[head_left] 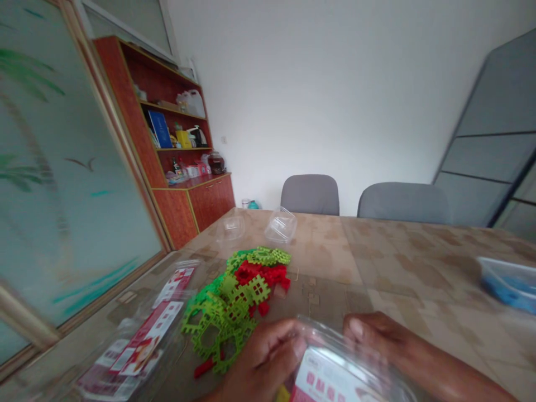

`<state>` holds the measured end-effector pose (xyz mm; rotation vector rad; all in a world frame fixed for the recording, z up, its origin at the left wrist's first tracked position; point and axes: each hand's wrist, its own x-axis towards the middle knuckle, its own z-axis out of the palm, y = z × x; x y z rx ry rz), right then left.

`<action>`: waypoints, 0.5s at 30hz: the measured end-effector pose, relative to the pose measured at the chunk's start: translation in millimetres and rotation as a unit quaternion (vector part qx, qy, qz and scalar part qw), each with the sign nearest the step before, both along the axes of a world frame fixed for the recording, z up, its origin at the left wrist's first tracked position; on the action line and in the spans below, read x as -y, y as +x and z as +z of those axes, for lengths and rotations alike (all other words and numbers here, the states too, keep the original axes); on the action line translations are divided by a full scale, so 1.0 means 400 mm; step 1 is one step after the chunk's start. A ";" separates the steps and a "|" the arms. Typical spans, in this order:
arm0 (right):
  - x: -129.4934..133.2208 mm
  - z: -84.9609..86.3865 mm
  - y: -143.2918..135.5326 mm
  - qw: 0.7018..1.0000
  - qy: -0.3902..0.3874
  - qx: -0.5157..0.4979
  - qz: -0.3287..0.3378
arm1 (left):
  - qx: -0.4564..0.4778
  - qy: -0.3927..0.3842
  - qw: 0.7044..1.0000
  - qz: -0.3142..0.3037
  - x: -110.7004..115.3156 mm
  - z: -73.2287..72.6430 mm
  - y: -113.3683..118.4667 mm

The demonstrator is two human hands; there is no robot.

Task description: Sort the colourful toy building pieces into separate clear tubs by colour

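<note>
A clear plastic container (347, 368) with a white and pink printed label is at the bottom of the view, close to me. My left hand (272, 357) grips its left edge, thumb on top. At the upper right side my right hand (372, 335) has its fingers curled against the clear plastic; the parts beneath are hidden. Just beyond my left hand lies a heap of green lattice-like plastic pieces (234, 296), with red plastic pieces (263, 272) among them. Something yellow shows under the container's left side, mostly hidden.
Flattened clear packages with pink labels (146, 338) lie at the left. Two clear empty containers (281, 226) stand toward the table's far edge. A clear tub of blue pieces (508, 285) sits at the right. Grey chairs (310, 194) line the far side, near a wooden shelf unit (167, 123).
</note>
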<state>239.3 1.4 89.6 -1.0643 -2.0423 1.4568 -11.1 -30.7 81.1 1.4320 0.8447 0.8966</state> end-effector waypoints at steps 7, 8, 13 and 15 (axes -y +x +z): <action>-0.002 -0.009 0.002 0.999 -0.041 -0.011 0.019 | 0.084 0.045 0.990 0.103 0.010 0.085 -0.043; -0.003 -0.012 -0.001 0.999 -0.042 -0.006 0.021 | 0.108 0.040 0.983 0.142 -0.009 0.097 -0.058; -0.021 -0.030 -0.008 0.999 0.031 0.040 -0.003 | 0.120 0.119 0.923 0.345 -0.145 0.143 -0.218; -0.032 -0.037 -0.002 0.994 0.093 0.053 -0.012 | 0.077 0.144 0.882 0.443 -0.191 0.147 -0.311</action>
